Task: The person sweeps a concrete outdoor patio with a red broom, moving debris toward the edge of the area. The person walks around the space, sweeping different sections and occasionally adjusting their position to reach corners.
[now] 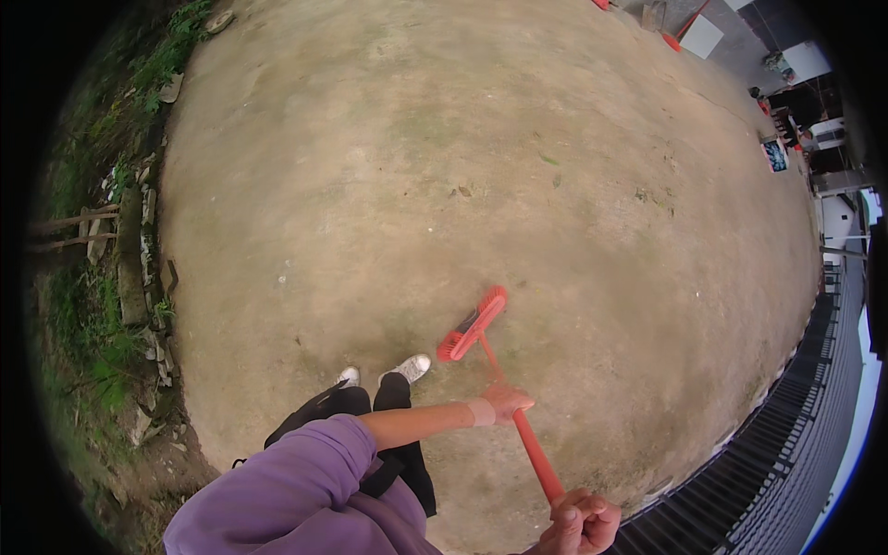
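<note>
A push broom with red and black bristles [475, 325] is just ahead and to the right of my shoes; its red handle [538, 454] slants down to the lower right. My left hand [510, 404] is wrapped around the shaft partway up, below a purple sleeve, with a pale band at the wrist. My right hand [583, 520] closes around the top end of the handle near the bottom edge of the view. The broom head looks slightly blurred, and I cannot tell whether its bristles touch the ground.
Pale concrete ground [416, 173] bears a few leaves. Along the left runs a low stone edging [132, 257] with weeds. A dark metal fence [735, 479] curves along the lower right. A white board [702, 36] and assorted household items stand at the upper right.
</note>
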### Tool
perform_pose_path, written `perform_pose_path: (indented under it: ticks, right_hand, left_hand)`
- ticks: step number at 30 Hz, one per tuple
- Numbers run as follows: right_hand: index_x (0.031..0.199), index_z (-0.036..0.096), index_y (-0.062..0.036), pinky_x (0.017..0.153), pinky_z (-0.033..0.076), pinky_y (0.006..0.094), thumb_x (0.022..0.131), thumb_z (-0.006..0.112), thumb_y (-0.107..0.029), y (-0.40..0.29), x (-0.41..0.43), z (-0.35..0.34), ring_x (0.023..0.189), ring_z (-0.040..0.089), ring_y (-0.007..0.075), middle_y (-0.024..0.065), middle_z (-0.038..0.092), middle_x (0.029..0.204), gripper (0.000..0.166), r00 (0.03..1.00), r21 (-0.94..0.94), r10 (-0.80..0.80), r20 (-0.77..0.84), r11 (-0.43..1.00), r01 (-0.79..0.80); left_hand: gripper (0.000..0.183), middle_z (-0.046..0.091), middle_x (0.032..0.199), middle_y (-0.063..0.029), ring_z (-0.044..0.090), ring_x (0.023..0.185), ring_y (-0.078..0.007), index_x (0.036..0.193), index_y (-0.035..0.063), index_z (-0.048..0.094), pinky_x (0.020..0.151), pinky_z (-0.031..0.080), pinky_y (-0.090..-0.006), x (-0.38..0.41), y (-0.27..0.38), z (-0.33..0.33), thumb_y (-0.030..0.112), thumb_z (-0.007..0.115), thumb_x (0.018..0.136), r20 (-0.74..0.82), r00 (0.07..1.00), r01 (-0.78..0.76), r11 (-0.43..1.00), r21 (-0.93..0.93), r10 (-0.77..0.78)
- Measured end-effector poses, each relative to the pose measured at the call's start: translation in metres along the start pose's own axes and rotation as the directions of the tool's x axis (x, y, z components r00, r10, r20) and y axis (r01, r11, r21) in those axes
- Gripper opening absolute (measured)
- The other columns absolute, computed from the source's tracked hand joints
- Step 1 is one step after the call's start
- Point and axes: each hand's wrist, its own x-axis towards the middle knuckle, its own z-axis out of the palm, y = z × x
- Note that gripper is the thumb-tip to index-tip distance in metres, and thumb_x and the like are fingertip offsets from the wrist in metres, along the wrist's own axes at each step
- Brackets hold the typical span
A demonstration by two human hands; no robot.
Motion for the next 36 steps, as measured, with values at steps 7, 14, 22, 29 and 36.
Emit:
perform_pose_path:
  ticks: [7,14,22,29,36]
  right_hand:
    - [0.070,0.041,-0.0019,0.041,0.032,0.0236,0.075,0.064,0.001,-0.044,0.021,0.003,0.042,0.036,0.0114,0.0028,0.039,0.054,0.024,0.915,0.154,-0.359,-0.186,0.909,0.387]
    - [0.097,0.050,-0.0046,0.076,0.042,0.0405,0.077,0.064,-0.013,0.034,0.055,0.036,0.067,0.051,0.0180,0.0036,0.049,0.065,0.025,0.909,0.207,-0.208,0.362,0.968,0.139]
    - [0.089,0.052,-0.0010,0.080,0.044,0.0343,0.080,0.061,0.002,0.093,0.131,0.189,0.079,0.055,0.0169,0.0075,0.059,0.080,0.013,0.831,0.342,0.035,0.556,0.901,-0.266]
    - [0.088,0.051,-0.0012,0.080,0.045,0.0313,0.083,0.060,-0.002,0.127,0.223,0.246,0.081,0.057,0.0182,0.0103,0.061,0.081,0.010,0.869,0.178,0.308,0.387,0.900,-0.398]
    - [0.082,0.044,-0.0031,0.084,0.043,0.0425,0.082,0.056,-0.002,0.058,0.297,0.187,0.067,0.052,0.0168,0.0094,0.055,0.069,0.012,0.978,-0.059,0.207,-0.018,0.976,-0.207]
  left_hand:
    - [0.015,0.053,0.071,-0.0042,0.055,0.077,-0.0265,0.067,0.0138,0.045,0.064,0.041,-0.0415,0.050,0.066,-0.027,0.016,0.060,0.067,-0.062,0.945,-0.319,0.948,0.023,0.320]
    - [0.025,0.050,0.068,-0.0036,0.053,0.074,-0.0255,0.070,0.0146,0.042,0.066,0.039,-0.0404,-0.004,-0.034,-0.154,0.028,0.064,0.071,-0.256,0.963,0.008,0.946,0.324,0.079]
    - [0.015,0.055,0.067,-0.0048,0.055,0.073,-0.0277,0.069,0.0133,0.047,0.061,0.042,-0.0398,-0.083,-0.134,-0.319,0.017,0.062,0.068,-0.446,0.875,0.394,0.815,0.424,-0.190]
    - [0.013,0.056,0.069,-0.0023,0.056,0.074,-0.0252,0.072,0.0152,0.049,0.060,0.043,-0.0386,0.002,-0.208,-0.361,0.011,0.061,0.066,-0.482,0.814,0.499,0.813,0.298,-0.323]
    - [0.014,0.054,0.071,-0.0004,0.054,0.079,-0.0235,0.076,0.0152,0.047,0.059,0.043,-0.0371,0.196,-0.119,-0.294,0.014,0.059,0.069,-0.189,0.977,0.098,0.995,-0.015,-0.099]
